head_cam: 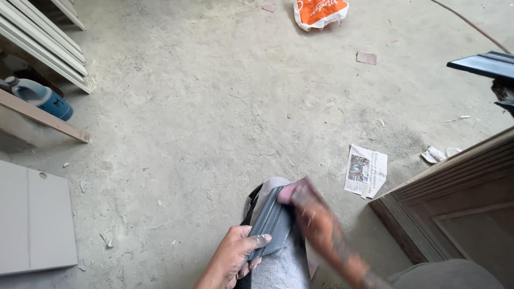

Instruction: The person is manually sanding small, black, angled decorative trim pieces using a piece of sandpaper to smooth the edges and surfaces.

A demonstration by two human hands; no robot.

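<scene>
Head view looks down at a dusty concrete floor [214, 107], where the person's left hand [233, 257] grips the lower edge of a short piece of grey moulded trim [273, 222]; the thumb lies across its face and the fingers wrap under it, so that grip is closed on the piece; the trim rests slanted on the person's knee, which is covered in grey, dusty cloth [281, 267]. Right hand [305, 206] is blurred with motion at the upper end of the trim, pressing something small and pinkish [289, 191] against it; what that thing is cannot be told, but the grip is closed around it.

Just right of the knee a sheet of newspaper [367, 171] lies flat on the floor, beside the corner of a brown wooden panelled door [460, 208]; a crumpled white scrap [433, 155] lies near its upper edge. At the far top sits an orange and white plastic bag [320, 12]; at the left, white mouldings [43, 43] lean in a stack above a blue plastic jug [40, 97] and a bare wooden batten [45, 116]; a pale grey board [35, 219] lies lower left; a dark grey strip [482, 64] juts in at the right edge.
</scene>
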